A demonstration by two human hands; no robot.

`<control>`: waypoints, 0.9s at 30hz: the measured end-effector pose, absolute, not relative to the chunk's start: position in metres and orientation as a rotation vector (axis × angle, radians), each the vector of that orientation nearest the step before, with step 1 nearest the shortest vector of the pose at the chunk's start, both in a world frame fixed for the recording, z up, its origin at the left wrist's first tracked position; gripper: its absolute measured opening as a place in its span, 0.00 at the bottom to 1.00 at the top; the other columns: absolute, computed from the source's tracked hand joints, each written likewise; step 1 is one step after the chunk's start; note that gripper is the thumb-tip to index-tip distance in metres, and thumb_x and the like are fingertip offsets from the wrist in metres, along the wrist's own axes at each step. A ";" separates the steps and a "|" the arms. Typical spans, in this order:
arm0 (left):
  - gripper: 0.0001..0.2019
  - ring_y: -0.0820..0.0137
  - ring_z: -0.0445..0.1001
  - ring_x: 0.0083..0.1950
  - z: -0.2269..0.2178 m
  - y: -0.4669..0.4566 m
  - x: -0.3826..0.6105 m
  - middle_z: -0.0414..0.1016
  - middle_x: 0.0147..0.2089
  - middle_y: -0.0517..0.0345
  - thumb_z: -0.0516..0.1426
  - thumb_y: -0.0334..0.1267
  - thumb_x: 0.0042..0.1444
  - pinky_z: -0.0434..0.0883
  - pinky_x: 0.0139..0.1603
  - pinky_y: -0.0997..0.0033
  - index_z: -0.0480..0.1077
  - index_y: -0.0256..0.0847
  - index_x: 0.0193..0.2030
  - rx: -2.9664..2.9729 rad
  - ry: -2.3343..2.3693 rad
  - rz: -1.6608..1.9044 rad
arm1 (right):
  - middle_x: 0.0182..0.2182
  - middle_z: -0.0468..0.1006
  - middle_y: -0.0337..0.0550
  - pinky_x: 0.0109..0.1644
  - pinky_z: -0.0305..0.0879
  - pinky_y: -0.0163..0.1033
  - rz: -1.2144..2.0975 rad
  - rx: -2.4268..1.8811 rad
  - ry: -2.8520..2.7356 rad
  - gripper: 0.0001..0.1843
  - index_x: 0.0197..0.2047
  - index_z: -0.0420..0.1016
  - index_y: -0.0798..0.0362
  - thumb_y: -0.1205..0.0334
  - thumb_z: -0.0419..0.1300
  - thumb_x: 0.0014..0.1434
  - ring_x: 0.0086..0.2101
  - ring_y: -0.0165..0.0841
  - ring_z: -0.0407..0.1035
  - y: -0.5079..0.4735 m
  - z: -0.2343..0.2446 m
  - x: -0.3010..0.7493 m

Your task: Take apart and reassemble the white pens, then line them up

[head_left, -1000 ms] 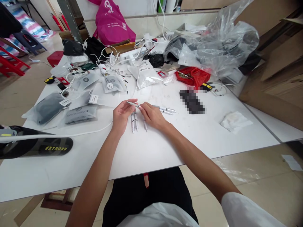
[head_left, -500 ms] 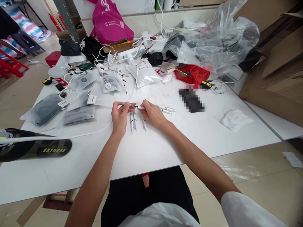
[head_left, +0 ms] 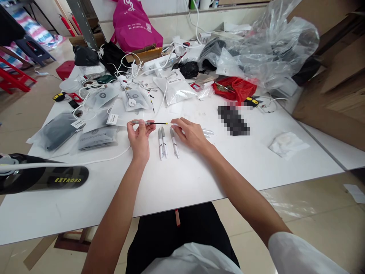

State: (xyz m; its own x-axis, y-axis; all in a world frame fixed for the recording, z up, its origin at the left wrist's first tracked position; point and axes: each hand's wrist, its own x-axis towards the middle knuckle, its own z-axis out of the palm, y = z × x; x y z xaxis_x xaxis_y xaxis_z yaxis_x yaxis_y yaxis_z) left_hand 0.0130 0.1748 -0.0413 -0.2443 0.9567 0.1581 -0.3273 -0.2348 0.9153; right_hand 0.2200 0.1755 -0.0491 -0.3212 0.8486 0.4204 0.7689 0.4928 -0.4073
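My left hand (head_left: 139, 137) pinches the grey front part of a pen (head_left: 141, 122), held just above the white table (head_left: 199, 179). A thin dark refill (head_left: 160, 123) runs from it to my right hand (head_left: 190, 134), which pinches the pen's white barrel (head_left: 173, 124). The two halves are pulled apart, joined only by the refill. Three assembled grey-and-white pens (head_left: 167, 142) lie side by side on the table between my hands. More pens (head_left: 207, 132) lie behind my right hand, partly hidden.
Plastic-bagged goods (head_left: 97, 137) and white cables (head_left: 94, 161) lie to the left, a black tool marked EXTRORD (head_left: 42, 179) at the near left. A blurred dark item (head_left: 234, 120), red bag (head_left: 235, 88), crumpled clear plastic (head_left: 265, 49) and white tissue (head_left: 288, 144) sit to the right.
My hands have moved apart. The left drew the grey front part leftward, exposing the dark refill between the pen's two halves.
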 end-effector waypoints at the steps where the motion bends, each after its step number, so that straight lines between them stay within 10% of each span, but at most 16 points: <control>1: 0.23 0.70 0.84 0.40 -0.041 0.175 0.013 0.84 0.41 0.58 0.66 0.59 0.63 0.78 0.54 0.63 0.60 0.48 0.45 0.965 0.974 1.652 | 0.47 0.82 0.48 0.34 0.53 0.40 0.176 -1.318 -2.140 0.21 0.61 0.74 0.48 0.49 0.46 0.80 0.35 0.36 0.73 0.176 -0.049 0.220; 27: 0.24 0.66 0.85 0.48 -0.038 0.174 0.013 0.87 0.50 0.51 0.65 0.61 0.63 0.75 0.46 0.68 0.60 0.48 0.47 0.942 0.992 1.598 | 0.44 0.82 0.46 0.37 0.58 0.40 0.181 -1.283 -2.074 0.21 0.53 0.76 0.48 0.49 0.44 0.80 0.33 0.35 0.70 0.176 -0.052 0.221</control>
